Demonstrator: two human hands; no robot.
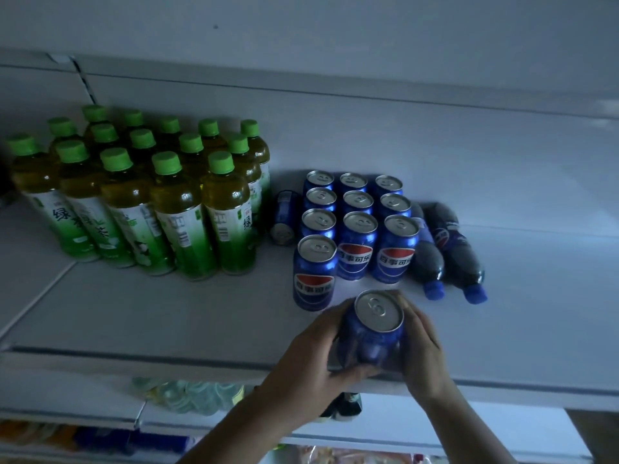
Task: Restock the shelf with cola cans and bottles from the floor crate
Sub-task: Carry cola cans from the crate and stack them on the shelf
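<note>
far left of the white shelf (519,296) there's a tight pack of green tea bottles (134,202), green caps, all upright. just beside them one tipped can (284,217) lies on its side, top facing the front. next to that are the standing cans (356,222), blue, three across and four deep, with the front left one sitting a bit further forward than its row

in front of that block, at the front edge of the shelf, both hands have the cola can (375,329) between them, top up. left hand (301,373) is wrapped round its left side with the thumb across the front, right hand (423,349) is curled against its right side, fingers together. can't tell if its bottom is actually down on the shelf

right of the standing cans, touching them, two cola bottles (445,249) lie on their sides, blue caps pointing forward
</note>
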